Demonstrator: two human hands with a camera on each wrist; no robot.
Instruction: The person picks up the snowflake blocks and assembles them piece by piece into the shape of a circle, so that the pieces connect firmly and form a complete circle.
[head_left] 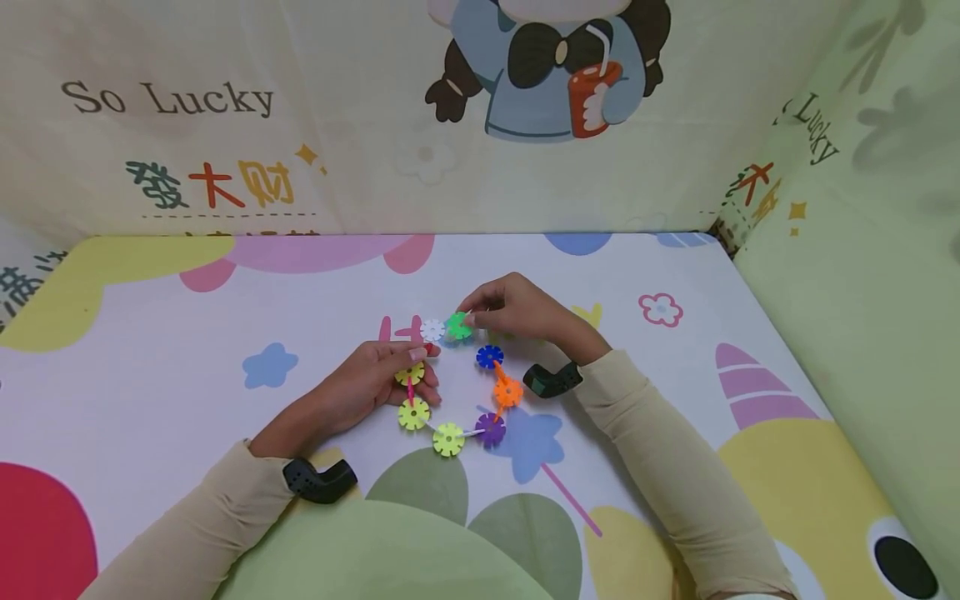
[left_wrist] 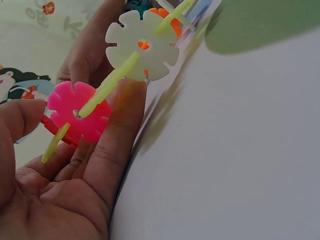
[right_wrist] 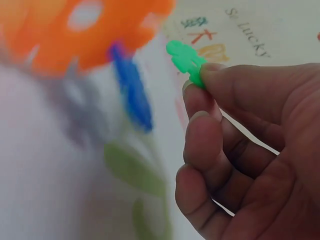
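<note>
Ring of snowflake discs [head_left: 450,439] lies flat; right hand [head_left: 517,310] pinches green disc [head_left: 458,327].

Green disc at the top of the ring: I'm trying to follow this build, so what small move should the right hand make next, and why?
Probably ease the green disc down toward the blue disc. The right hand pinches it by its edge beside the white disc, and a gap shows between green and blue, so the ring looks open there. The left hand steadies the other side.

Beige long sleeves [head_left: 660,467], black wrist cameras [head_left: 318,481] strapped on
</note>
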